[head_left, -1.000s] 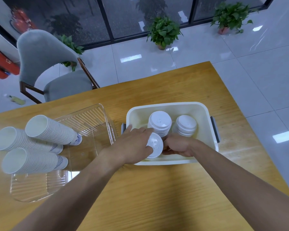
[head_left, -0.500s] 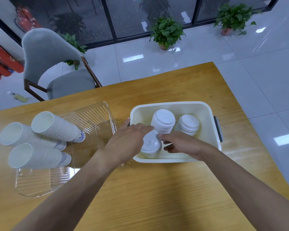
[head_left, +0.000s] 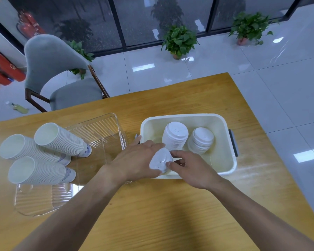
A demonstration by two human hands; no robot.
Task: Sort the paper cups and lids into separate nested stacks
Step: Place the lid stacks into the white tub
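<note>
A cream plastic bin (head_left: 223, 124) on the wooden table holds two upright stacks of white lids: a tall stack (head_left: 174, 135) and a shorter stack (head_left: 201, 140) to its right. At the bin's front left corner, a third lid stack (head_left: 160, 160) sits between my hands. My left hand (head_left: 136, 160) wraps its left side and my right hand (head_left: 190, 165) pinches its right side with thumb and fingers. To the left, three nested stacks of white paper cups (head_left: 49, 153) lie on their sides over a clear tray (head_left: 101, 131).
A grey chair (head_left: 56, 73) stands behind the table's far left. Potted plants (head_left: 179, 40) sit on the tiled floor by the windows. The table's right edge runs close to the bin, which has a dark handle (head_left: 233, 144).
The lid stack between my hands has tipped from tilted toward me to nearly upright at the bin's front left corner. My right hand came out from behind it to pinch its right side.
</note>
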